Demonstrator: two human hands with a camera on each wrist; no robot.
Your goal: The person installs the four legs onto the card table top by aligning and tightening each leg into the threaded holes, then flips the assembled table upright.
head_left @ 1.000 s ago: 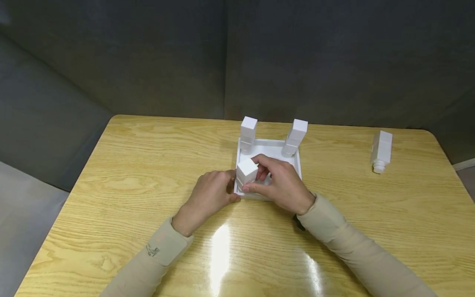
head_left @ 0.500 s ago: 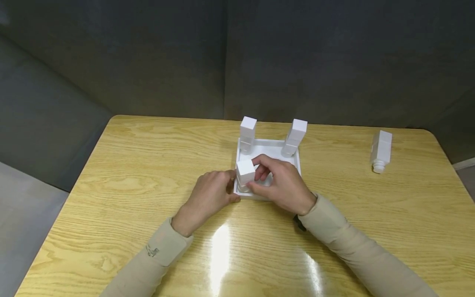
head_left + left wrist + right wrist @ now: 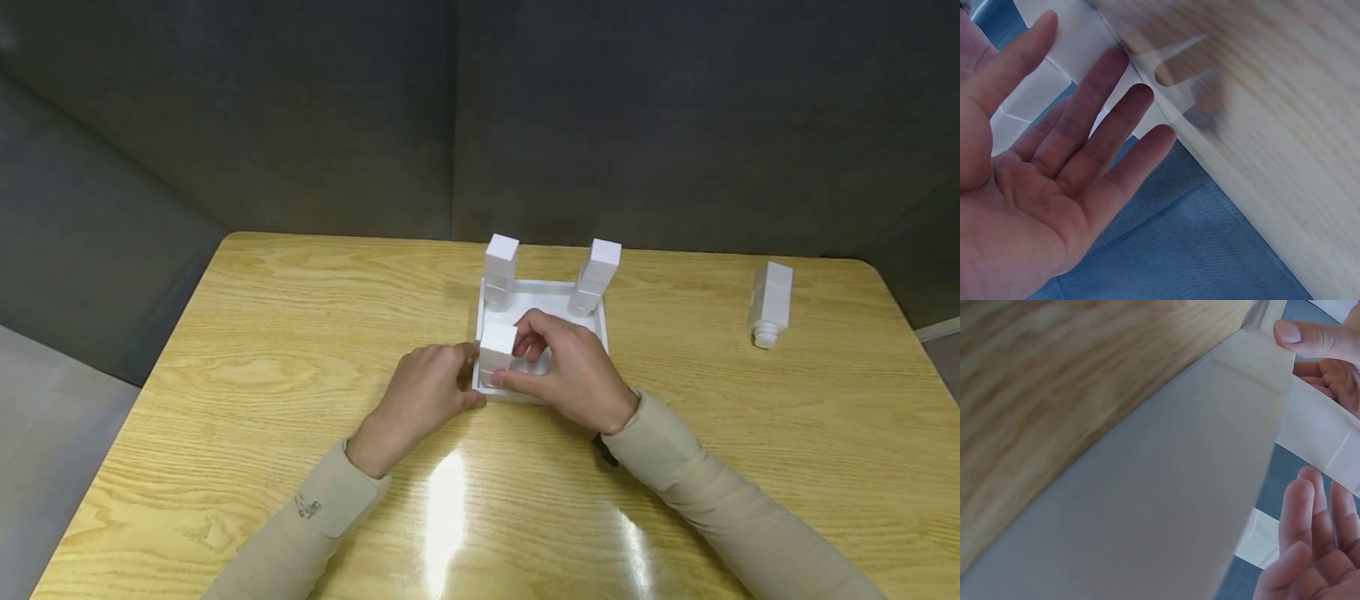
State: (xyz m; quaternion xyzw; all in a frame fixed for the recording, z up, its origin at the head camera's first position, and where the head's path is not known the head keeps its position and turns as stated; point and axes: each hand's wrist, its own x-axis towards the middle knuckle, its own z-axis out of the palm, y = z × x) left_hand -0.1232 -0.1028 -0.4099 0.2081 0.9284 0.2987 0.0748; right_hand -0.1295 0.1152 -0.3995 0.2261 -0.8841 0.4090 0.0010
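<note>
A white square tray-like base (image 3: pixel 543 304) lies on the table in the head view. At its near left corner stands a white square post (image 3: pixel 497 350), nearly upright. My right hand (image 3: pixel 581 371) pinches this post, thumb on its near side and index finger at its far right; the remaining fingers curl loosely. My left hand (image 3: pixel 427 379) rests against the base's left side, its thumb at the near corner. In the left wrist view, the left hand's fingers (image 3: pixel 1104 144) reach out fairly straight to the white base (image 3: pixel 1075 37). The post's lower end is hidden.
Two similar posts, at the far left (image 3: pixel 501 271) and far right (image 3: pixel 597 275) corners, stand in the base. Another post (image 3: pixel 771 296) lies on the wooden table (image 3: pixel 300 308) at right, its threaded end facing me. Dark partitions (image 3: pixel 600 117) rise behind the table.
The gripped post has turned about its length, its top now squarer to the base. My right thumb slid right along it and came back. My left hand stays in place.
</note>
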